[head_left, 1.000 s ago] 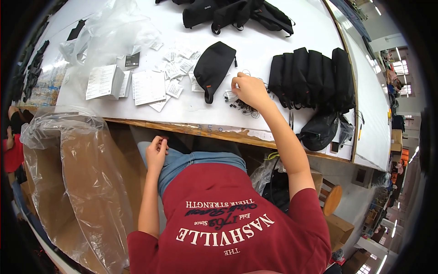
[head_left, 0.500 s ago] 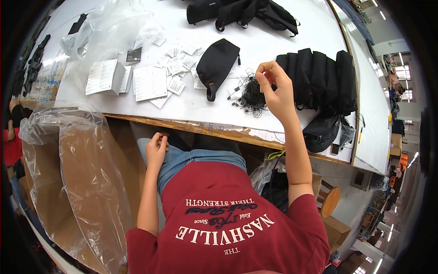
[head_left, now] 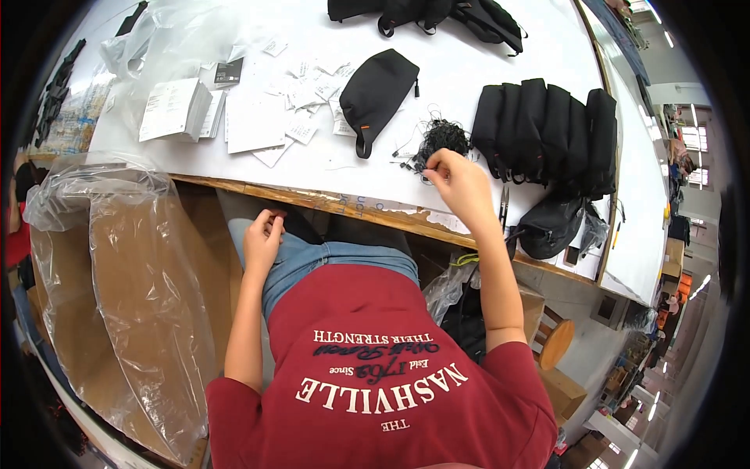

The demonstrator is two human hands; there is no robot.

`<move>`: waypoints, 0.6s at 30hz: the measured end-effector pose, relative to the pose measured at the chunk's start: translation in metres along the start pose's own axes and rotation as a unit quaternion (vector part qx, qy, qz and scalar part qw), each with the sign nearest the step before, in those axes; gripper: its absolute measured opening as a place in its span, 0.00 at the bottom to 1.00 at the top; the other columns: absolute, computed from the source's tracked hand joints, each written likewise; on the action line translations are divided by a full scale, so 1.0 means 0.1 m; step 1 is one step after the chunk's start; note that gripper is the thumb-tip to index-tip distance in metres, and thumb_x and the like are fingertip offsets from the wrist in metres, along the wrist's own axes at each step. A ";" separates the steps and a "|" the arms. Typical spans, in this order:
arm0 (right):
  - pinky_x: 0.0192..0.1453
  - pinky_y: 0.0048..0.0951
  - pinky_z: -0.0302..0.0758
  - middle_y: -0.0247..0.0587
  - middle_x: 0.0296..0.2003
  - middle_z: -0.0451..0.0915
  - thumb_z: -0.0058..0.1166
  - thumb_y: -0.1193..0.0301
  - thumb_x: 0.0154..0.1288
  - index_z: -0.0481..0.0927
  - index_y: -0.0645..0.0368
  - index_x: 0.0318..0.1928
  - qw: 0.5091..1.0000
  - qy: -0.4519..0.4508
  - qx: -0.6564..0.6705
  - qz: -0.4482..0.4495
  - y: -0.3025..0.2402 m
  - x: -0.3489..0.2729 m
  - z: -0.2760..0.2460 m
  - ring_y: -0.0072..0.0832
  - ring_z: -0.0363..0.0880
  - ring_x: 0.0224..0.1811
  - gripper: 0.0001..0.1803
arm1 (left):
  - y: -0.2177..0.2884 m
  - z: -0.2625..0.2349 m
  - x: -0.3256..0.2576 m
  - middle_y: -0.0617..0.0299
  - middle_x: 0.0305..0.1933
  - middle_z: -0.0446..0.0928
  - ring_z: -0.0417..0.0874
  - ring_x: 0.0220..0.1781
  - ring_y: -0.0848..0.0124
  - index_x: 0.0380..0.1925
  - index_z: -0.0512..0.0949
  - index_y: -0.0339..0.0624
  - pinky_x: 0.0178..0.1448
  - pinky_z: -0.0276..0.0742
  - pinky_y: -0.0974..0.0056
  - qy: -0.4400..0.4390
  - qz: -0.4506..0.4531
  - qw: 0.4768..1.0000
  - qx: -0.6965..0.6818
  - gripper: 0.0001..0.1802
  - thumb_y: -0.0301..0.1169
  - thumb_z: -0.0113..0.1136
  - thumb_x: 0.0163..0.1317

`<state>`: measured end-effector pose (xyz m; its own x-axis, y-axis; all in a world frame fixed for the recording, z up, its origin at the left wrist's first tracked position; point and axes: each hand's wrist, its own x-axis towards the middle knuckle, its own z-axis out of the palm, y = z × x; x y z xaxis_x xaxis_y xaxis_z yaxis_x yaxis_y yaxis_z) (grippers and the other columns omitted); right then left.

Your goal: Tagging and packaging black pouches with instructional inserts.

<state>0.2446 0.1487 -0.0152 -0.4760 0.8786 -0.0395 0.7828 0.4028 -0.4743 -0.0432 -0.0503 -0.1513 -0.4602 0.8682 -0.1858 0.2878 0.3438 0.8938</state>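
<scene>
At the near edge of a tangled heap of thin black cords [head_left: 444,134] with small black ends, my right hand [head_left: 459,184] is closed in a pinch. Whatever lies between its fingertips is too small to make out. My left hand [head_left: 262,237] rests on my thigh below the table edge, its fingers curled in and nothing showing in them. A black zippered pouch [head_left: 378,92] with a loop at its near end lies flat, left of the cords. Small white printed slips [head_left: 308,90] are scattered to the pouch's left.
Several black pouches [head_left: 539,129] stand in a row on the right, beside dark-handled snips [head_left: 504,205]. More black bags [head_left: 430,16] lie at the back. Stacked printed cards [head_left: 176,109] and clear plastic [head_left: 176,39] occupy the left. A plastic-lined carton [head_left: 129,289] stands below the table's wooden edge.
My right hand has come down and toward the left, from above the cords to their near edge, uncovering the snips. My left hand stays on my thigh.
</scene>
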 end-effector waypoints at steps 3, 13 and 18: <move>0.33 0.32 0.72 0.36 0.25 0.76 0.61 0.69 0.56 0.78 0.55 0.36 0.999 -0.002 0.019 -0.040 -0.15 0.12 0.20 0.34 0.77 0.27 0.08 | -0.02 -0.01 -0.03 0.65 0.19 0.76 0.75 0.17 0.78 0.34 0.79 0.39 0.23 0.68 0.71 0.004 -0.010 1.000 -0.006 0.07 0.30 0.55 0.65; 0.31 0.26 0.71 0.35 0.29 0.74 0.58 0.74 0.60 0.75 0.59 0.31 0.992 0.011 0.093 -0.085 -0.29 0.08 0.12 0.26 0.74 0.26 0.04 | 1.18 0.09 -0.15 0.61 0.29 0.78 0.78 0.29 0.73 0.35 0.80 0.36 0.36 0.72 0.69 -0.110 0.138 0.981 -0.080 0.06 0.26 0.59 0.62; 0.31 0.17 0.67 0.30 0.29 0.73 0.52 0.77 0.67 0.71 0.62 0.38 0.893 0.006 0.449 0.023 -0.35 -0.17 -0.03 0.14 0.71 0.28 0.04 | 1.19 0.18 0.64 0.49 0.54 0.69 0.68 0.57 0.55 0.51 0.72 0.38 0.58 0.65 0.53 0.147 0.206 0.948 0.192 0.24 0.37 0.65 0.57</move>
<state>0.2264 0.1200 0.0049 -0.4435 0.8935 -0.0708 0.1625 0.0024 -0.9867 -0.0239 0.0529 -0.0640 -0.4406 0.8389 0.3196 0.7527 0.1513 0.6407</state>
